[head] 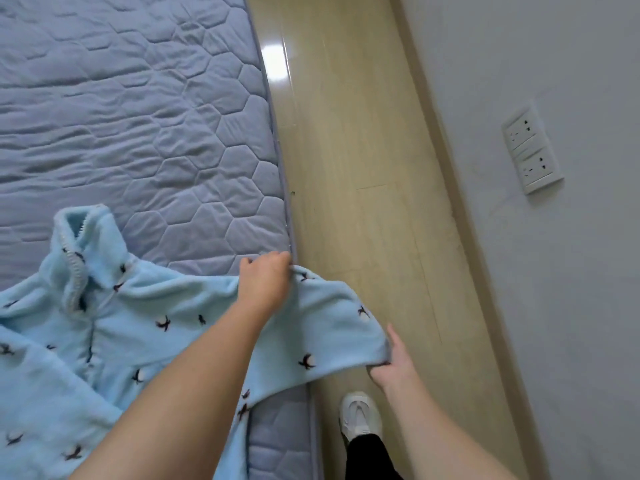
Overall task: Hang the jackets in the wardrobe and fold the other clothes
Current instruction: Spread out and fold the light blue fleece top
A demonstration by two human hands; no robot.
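The pale blue fleece top [145, 327], dotted with small dark birds, lies front-up on the bed [156, 116] at its near corner. Its zipped collar [86, 244] stands up, and one sleeve [332, 327] is drawn out past the mattress edge over the floor [363, 168].

The left hand [265, 284] pinches the sleeve's upper edge near the shoulder, its fingers curled into the cloth. The right hand [393, 362] holds the cuff end, with the thumb along the outside and the fingers tucked under the fabric.

To my eye this is light, thick, floppy stuff. It should not slip, but it will sag and bunch wherever it is not supported. Holding it at the cuff and the shoulder seam looks sensible, since that keeps the sleeve taut enough to lay flat across the chest.

The quilted mattress offers plenty of room beyond the collar for smoothing and folding. The tight side is the right, where only a strip of floor runs between the bed and the wall [554, 64] with its sockets [531, 150]. The person's white shoe [360, 415] stands in that strip, close against the bed. Any cloth let go there would likely drop to the floor.
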